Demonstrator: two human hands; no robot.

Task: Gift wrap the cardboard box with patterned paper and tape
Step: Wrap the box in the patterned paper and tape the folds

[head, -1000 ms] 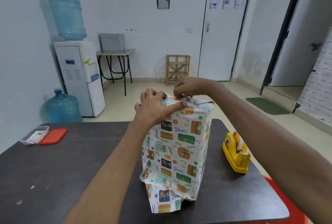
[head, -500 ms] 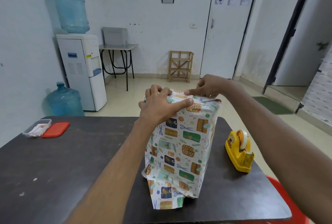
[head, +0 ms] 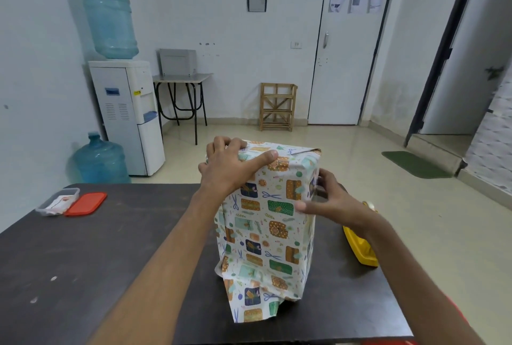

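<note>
The box (head: 267, 223) stands upright on end on the dark table (head: 97, 256), covered in white paper patterned with gift and scissor prints. Loose paper hangs crumpled at its lower front. My left hand (head: 230, 167) grips the box's top left corner, fingers curled over the top and thumb laid along the upper front edge. My right hand (head: 329, 200) holds the box's upper right edge, thumb on the front face and fingers round the right side. A yellow tape dispenser (head: 360, 247) sits to the right, partly hidden by my right wrist.
A clear plastic container (head: 56, 202) and its red lid (head: 86, 204) lie at the table's far left. Beyond the table stand a water dispenser (head: 127, 115), a spare water bottle (head: 97, 159), a small desk and a wooden rack (head: 278, 106). A red seat shows at bottom right.
My right hand left the top of the box and came down to its upper right edge. My left hand stayed on the top left corner. The view shifted slightly.
</note>
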